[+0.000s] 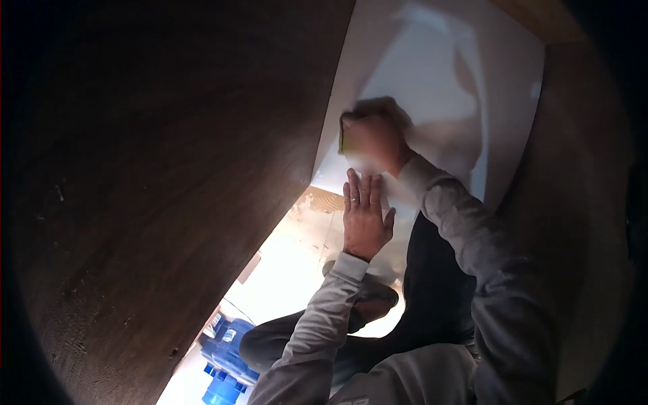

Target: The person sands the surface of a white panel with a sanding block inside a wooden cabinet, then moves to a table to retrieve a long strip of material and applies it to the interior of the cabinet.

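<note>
The right hand point(379, 138), blurred, has its fingers curled around a small yellow-green-edged flat block point(344, 141), seemingly pinching it by its sides; the single fingers cannot be made out. The block stands against a large, smooth white panel point(422, 74), near its left edge and not far above its lower left corner. The left hand point(366, 223), with a ring on one finger, is held flat, its fingers straight and slightly spread, thumb out to the right; the fingertips reach over the panel's lower edge, seemingly resting there.

The work appears to be under way, with the block in use at the panel's lower left. No line parts a treated area from an untreated one, so how much is done or left cannot be told; the pale patches toward the upper edge look like light and shadow.

Along the panel's left edge runs a broad dark-brown wooden board point(162, 162); past the lower left corner come a light-brown wooden strip point(324, 198) and a brightly lit pale floor point(291, 260). Bent legs in dark trousers point(439, 270) lie below, and blue plastic bottles point(233, 347) stand beside the board's lower end.
</note>
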`<state>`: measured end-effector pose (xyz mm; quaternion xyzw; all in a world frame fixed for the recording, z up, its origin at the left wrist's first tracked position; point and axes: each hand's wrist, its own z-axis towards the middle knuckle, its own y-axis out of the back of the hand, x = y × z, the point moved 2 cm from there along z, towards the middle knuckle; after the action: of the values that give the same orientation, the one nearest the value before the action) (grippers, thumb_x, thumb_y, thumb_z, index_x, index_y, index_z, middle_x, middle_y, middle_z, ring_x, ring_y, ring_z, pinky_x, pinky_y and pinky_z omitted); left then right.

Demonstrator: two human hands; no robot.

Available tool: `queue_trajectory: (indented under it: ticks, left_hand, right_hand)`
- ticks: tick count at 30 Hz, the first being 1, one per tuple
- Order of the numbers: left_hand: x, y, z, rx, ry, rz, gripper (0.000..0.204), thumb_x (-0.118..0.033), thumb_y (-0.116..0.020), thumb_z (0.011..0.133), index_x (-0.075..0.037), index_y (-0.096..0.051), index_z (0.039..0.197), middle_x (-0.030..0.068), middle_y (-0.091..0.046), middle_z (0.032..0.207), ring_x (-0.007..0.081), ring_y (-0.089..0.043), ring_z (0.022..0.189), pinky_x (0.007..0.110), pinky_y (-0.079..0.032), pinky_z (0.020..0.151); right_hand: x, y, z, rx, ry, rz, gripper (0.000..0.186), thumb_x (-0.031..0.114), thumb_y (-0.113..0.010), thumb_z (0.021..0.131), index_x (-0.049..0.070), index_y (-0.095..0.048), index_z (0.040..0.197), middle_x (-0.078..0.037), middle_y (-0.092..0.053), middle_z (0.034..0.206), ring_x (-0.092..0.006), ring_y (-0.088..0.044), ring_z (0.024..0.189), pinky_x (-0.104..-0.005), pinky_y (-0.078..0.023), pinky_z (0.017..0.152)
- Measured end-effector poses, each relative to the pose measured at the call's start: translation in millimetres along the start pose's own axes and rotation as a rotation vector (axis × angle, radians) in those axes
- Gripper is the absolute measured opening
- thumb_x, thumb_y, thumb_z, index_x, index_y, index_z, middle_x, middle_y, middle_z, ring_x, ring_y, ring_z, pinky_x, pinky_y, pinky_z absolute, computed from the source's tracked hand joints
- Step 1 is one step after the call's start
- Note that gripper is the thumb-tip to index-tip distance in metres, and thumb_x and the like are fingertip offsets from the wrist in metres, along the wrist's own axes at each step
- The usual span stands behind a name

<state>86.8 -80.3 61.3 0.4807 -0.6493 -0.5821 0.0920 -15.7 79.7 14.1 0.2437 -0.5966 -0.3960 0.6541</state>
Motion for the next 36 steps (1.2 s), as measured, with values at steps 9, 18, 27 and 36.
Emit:
queue_trajectory:
  ticks: [9, 18, 27, 36]
  left_hand:
    - [1.0, 1.5, 11.1, 0.071, -0.06, -0.029, 0.102, -0.023, -0.079, 0.088, -0.001, -0.021, 0.169, 0.0247, -0.018, 0.176, 0.0526, -0.013, 0.161, 0.058, -0.022, 0.13]
    - [-2.5, -5.5, 4.6, 0.074, -0.06, -0.06, 0.101, -0.018, -0.079, 0.086, 0.0, -0.024, 0.168, 0.0246, -0.019, 0.176, 0.0522, -0.012, 0.161, 0.059, -0.021, 0.13]
    - [-4.2, 4.0, 9.1, 0.077, -0.052, -0.037, 0.102, -0.019, -0.077, 0.086, -0.003, -0.021, 0.17, 0.0225, -0.016, 0.177, 0.0498, -0.013, 0.162, 0.057, -0.021, 0.131]
    - [8.3, -3.6, 2.7, 0.059, -0.058, -0.031, 0.084, -0.02, -0.078, 0.085, 0.012, -0.042, 0.153, 0.0335, -0.033, 0.166, 0.0554, -0.016, 0.159, 0.061, -0.022, 0.129]
  right_hand:
    - [-24.6, -5.4, 8.5, -0.39, 0.034, -0.025, 0.015, 0.019, -0.076, 0.082, 0.014, -0.075, 0.095, -0.013, -0.072, 0.094, -0.0358, -0.07, 0.087, -0.0532, -0.052, 0.09]
    - [-45.0, -2.7, 50.4, -0.182, -0.293, 0.164, 0.012, 0.019, -0.07, 0.089, 0.01, -0.073, 0.096, -0.017, -0.073, 0.09, -0.0413, -0.071, 0.087, -0.0535, -0.055, 0.083]
    - [-25.2, -3.8, 28.2, -0.412, -0.31, 0.045, 0.012, 0.021, -0.073, 0.081, 0.013, -0.072, 0.089, -0.014, -0.073, 0.084, -0.0381, -0.07, 0.084, -0.0571, -0.046, 0.09]
    - [2.5, -18.7, -16.4, -0.151, -0.378, 0.036, 0.017, 0.017, -0.077, 0.08, 0.002, -0.07, 0.081, -0.021, -0.067, 0.094, -0.0402, -0.067, 0.099, -0.0541, -0.053, 0.082]
